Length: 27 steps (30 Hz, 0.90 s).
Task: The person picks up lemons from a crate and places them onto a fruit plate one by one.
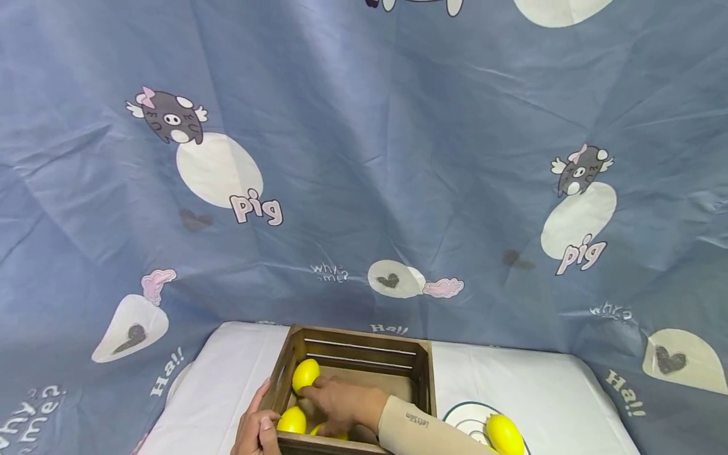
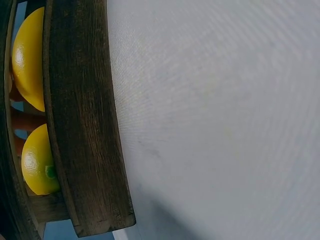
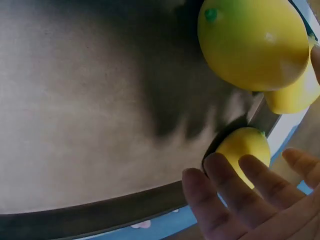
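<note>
Right hand is hovering inside the crate, fingers spread, gripping nothing; lemons are sitting in its left half. Left hand is holding the crate's near-left corner. Stray fingertips could be setting one lemon rolling against the others.

The head view looks forward and down from farthest off, mostly at the printed cloth. Turned sideways, the left wrist view closely faces the outer slats of the crate; the right wrist view looks inside, near the lemons. All 3 share crate and lemons, though matching each lemon is uncertain.
</note>
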Available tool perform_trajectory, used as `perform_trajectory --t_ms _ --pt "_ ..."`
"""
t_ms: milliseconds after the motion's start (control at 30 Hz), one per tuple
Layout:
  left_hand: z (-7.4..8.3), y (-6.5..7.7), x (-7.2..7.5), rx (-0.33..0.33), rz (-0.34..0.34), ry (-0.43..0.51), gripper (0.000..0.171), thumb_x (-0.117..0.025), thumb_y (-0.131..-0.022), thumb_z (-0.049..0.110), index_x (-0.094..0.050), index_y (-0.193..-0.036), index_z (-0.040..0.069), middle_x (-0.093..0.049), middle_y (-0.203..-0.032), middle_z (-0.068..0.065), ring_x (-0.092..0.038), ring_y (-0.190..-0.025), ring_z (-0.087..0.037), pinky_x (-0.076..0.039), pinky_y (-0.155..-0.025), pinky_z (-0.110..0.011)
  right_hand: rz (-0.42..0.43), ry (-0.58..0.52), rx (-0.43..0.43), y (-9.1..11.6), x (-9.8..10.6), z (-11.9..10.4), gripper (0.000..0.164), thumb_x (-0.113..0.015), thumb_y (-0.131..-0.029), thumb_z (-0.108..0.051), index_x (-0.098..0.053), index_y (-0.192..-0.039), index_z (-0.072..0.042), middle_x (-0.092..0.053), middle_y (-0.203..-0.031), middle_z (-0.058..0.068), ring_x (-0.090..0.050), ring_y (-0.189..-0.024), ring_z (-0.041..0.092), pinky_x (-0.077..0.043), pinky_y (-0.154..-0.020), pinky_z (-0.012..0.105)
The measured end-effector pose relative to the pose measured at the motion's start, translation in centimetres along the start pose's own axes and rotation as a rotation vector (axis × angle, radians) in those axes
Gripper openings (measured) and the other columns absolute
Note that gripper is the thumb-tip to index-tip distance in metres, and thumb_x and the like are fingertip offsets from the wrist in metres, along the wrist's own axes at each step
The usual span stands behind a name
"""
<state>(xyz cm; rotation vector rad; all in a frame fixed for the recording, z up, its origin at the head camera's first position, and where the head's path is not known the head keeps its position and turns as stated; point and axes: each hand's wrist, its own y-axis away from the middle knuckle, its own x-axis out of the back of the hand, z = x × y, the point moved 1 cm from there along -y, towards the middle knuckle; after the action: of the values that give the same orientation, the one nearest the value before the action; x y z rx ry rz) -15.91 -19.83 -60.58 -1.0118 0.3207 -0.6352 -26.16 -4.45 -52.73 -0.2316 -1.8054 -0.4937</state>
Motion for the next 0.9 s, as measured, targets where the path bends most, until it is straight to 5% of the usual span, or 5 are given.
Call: perform_trajectory --t_ms 167,300,633,900 --pt "-0.3 -0.1 0.1 -0.049 -0.036 -0.025 0.028 -0.045 -0.104 -0.002 -0.062 -0.082 -0.002 -0.066 -0.127 -0.034 -0.064 -0.089 -0.023 -0.038 -0.088 -0.015 -0.024 0.008 -0.051 0.0 -0.2 0.0 0.072 -0.088 -0.085 -0.040 -0.055 -0.146 -0.021 -0.062 -0.134 -0.004 -0.063 -0.107 0.007 -0.049 -0.091 0.022" --pt "-0.5 0.0 0.3 -0.056 -0.060 -0.033 0.028 -0.045 -0.104 -0.003 -0.062 -0.082 -0.002 -0.065 -0.128 -0.035 -0.064 -0.096 -0.021 -0.037 -0.090 -0.016 -0.061 0.038 -0.081 0.0 -0.5 -0.3 0.057 -0.088 -0.086 -0.037 -0.062 -0.135 -0.025 -0.065 -0.114 -0.009 -0.061 -0.093 0.003 -0.050 -0.082 0.020" --pt "-0.8 -0.4 -0.2 -0.135 -0.019 -0.003 0.036 -0.041 -0.108 0.005 -0.060 -0.079 -0.004 -0.065 -0.123 -0.038 -0.064 -0.088 -0.026 -0.038 -0.088 -0.015 -0.092 0.123 -0.181 0.3 -0.8 -0.4 0.045 -0.091 -0.081 -0.038 -0.067 -0.119 -0.030 -0.061 -0.095 -0.014 -0.055 -0.078 0.002 -0.048 -0.068 0.023" --pt "-1.1 -0.1 0.0 -0.113 -0.042 -0.015 0.034 -0.042 -0.107 0.004 -0.061 -0.081 -0.003 -0.065 -0.126 -0.036 -0.064 -0.091 -0.025 -0.038 -0.088 -0.016 -0.119 0.100 -0.176 0.3 -0.7 -0.3 0.029 -0.090 -0.083 -0.034 -0.068 -0.100 -0.025 -0.060 -0.085 -0.012 -0.053 -0.072 0.004 -0.047 -0.066 0.023"
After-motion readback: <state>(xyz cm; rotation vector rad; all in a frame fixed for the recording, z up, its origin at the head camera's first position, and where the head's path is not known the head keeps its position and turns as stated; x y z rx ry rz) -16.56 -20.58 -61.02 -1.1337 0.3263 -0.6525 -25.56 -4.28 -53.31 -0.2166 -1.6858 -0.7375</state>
